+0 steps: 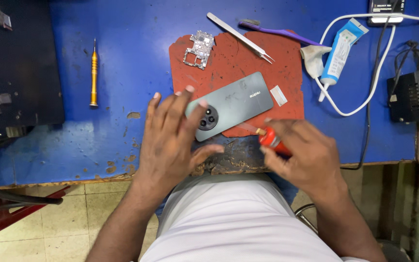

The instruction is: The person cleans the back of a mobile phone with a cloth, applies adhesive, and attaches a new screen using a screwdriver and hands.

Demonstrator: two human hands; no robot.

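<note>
- Left hand (170, 140) fingers spread flat, pinning dark grey phone, back up (231, 104), on red mat (248, 58), mid blue desk (122, 48).
- Right hand (301, 153) fingers clenched around red-handled tool (270, 138), tip at phone's near edge.
- Back cover on; loose circuit board (199, 49) lies far.

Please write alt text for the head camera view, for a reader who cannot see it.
A left hand presses a dark grey smartphone, lying back up on a worn red mat, while the right hand holds a red-handled tool at its edge. Metal tweezers lie behind.
</note>
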